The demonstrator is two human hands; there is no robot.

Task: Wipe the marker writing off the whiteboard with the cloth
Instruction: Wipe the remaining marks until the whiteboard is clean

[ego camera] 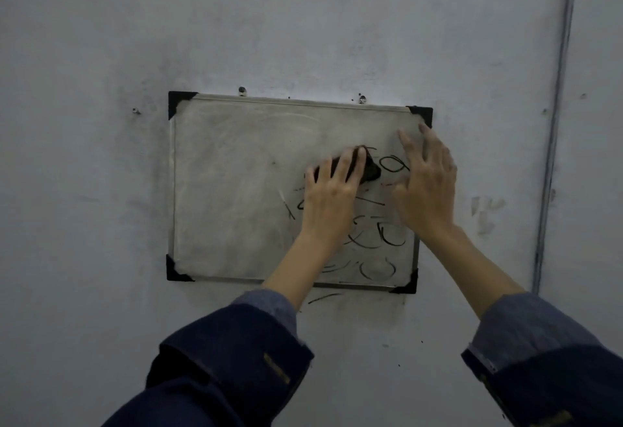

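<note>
From the head camera, the left hand lies flat against the whiteboard, its fingers straight and slightly spread, pressing a dark cloth onto the board's surface. The cloth sits under the fingertips and sticks out just past them to the right; only that dark bulge and a strip between the fingers show, the rest being covered by the hand. Nothing is curled round it: the fingers push it rather than grip it.

The right hand is just beside the left, on its right, fingers spread wide and straight, holding nothing. It lies over the board's right part with its fingertips reaching up toward the black upper-right corner cap; whether the palm actually touches the board cannot be told, as this hand is blurred.

The marker writing lies around and below the two hands: a loop between the cloth and the right hand, strokes to the left of the left wrist, and curved lines below both palms down to the board's lower edge. To the left of the left hand and above it the board shows only grey smears. A stray dark stroke marks the wall just under the board, beside the left forearm. Both forearms emerge from dark blue sleeves with turned-back cuffs.
</note>
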